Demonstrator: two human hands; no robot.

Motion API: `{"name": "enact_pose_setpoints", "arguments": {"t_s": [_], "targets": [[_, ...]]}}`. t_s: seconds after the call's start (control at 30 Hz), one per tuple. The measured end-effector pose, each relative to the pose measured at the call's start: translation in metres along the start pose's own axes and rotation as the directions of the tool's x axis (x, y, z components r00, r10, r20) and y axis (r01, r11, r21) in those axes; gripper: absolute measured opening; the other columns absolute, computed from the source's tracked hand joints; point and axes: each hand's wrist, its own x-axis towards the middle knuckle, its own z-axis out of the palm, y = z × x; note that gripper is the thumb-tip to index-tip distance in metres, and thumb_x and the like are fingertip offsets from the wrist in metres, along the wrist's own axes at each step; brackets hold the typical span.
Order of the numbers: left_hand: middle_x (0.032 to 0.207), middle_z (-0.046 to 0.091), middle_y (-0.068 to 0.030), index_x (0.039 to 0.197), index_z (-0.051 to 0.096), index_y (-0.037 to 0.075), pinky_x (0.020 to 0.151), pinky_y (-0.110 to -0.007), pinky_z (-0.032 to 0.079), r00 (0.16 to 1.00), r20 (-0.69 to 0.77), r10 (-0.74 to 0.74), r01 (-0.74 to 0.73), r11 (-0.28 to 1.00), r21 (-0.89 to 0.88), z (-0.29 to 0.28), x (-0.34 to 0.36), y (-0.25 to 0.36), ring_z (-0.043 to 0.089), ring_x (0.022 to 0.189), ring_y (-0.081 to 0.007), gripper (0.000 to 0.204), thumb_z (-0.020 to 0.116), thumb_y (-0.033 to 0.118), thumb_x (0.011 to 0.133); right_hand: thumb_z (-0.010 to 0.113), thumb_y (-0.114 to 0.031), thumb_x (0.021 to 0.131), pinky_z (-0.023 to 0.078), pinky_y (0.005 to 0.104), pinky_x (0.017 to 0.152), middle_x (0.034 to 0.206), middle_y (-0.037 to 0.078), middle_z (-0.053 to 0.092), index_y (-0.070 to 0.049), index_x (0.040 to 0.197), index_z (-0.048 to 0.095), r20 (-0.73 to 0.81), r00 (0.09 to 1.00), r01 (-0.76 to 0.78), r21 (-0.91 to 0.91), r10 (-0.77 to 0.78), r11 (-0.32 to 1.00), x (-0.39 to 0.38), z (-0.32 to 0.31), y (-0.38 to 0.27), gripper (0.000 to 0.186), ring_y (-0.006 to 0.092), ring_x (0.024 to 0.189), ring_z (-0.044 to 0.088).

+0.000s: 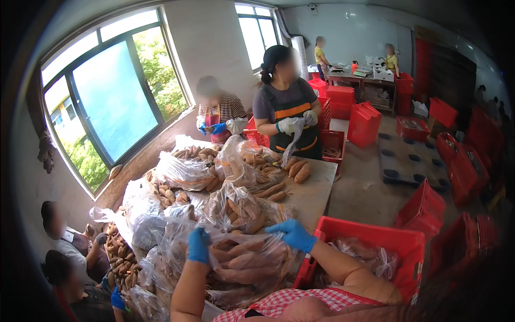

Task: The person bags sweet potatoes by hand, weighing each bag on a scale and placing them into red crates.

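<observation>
Both hands wear blue gloves and work at the near edge of the table [314,196]. Left hand [198,245] grips the upper left edge of a clear plastic bag of sweet potatoes [244,263], fingers closed on the film. Right hand [292,234] rests on the bag's upper right edge, fingers curled over the plastic; whether it pinches the film or only presses on it cannot be told. The bag lies between the two hands, directly in front of the person, just left of a red crate [375,236] that holds more clear bags. Further filled bags crowd the table beyond it, with loose sweet potatoes [295,170] near the far end. A person in a grey shirt and dark apron [287,107] stands at the far end holding an empty bag; another in a striped shirt [220,110] stands beside the window [112,96]. Stacked red crates [365,123] sit farther back.
</observation>
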Motion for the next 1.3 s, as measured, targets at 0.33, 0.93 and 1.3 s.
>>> {"name": "enact_pose_setpoints", "arguments": {"t_s": [0.33, 0.93, 1.3], "targets": [[0.064, 0.049, 0.0012, 0.074, 0.052, 0.015, 0.049, -0.027, 0.036, 0.944, -0.039, 0.327, -0.329, 0.925, -0.189, -0.055, -0.17, 0.083, 0.044, 0.053, -0.0109, 0.013, 0.054, 0.013, 0.086, 0.053, 0.001, 0.092, 0.048, 0.0249, 0.079, 0.108, 0.014, 0.067, 0.003, 0.107, 0.064, -0.147, 0.948, 0.243, 0.908, -0.282, 0.341, 0.05, 0.034, -0.165, 0.019, 0.0147, 0.09, 0.061], [0.082, 0.05, -0.0103, 0.091, 0.054, 0.003, 0.066, -0.04, 0.042, 0.675, -0.453, 0.582, -0.512, 0.812, 0.279, -0.211, -0.286, 0.086, 0.051, 0.073, -0.0248, 0.019, 0.06, 0.019, 0.084, 0.053, -0.019, 0.091, 0.036, 0.0192, 0.058, 0.092, 0.002, 0.066, -0.003, 0.111, 0.066, 0.22, 0.83, -0.101, 0.963, -0.513, 0.25, 0.081, 0.313, -0.239, 0.028, 0.0047, 0.06, 0.042], [0.1, 0.048, -0.0136, 0.106, 0.05, 0.003, 0.077, -0.039, 0.041, 0.835, -0.188, 0.517, -0.36, 0.772, 0.524, -0.188, -0.234, -0.022, 0.05, 0.088, -0.0249, 0.025, 0.056, 0.016, 0.086, 0.039, -0.026, 0.1, 0.028, 0.0365, 0.11, 0.137, 0.007, 0.046, -0.015, 0.135, 0.047, 0.308, 0.803, 0.15, 0.724, -0.51, 0.673, -0.038, 0.415, -0.091, 0.037, 0.0225, 0.13, 0.041]]}}
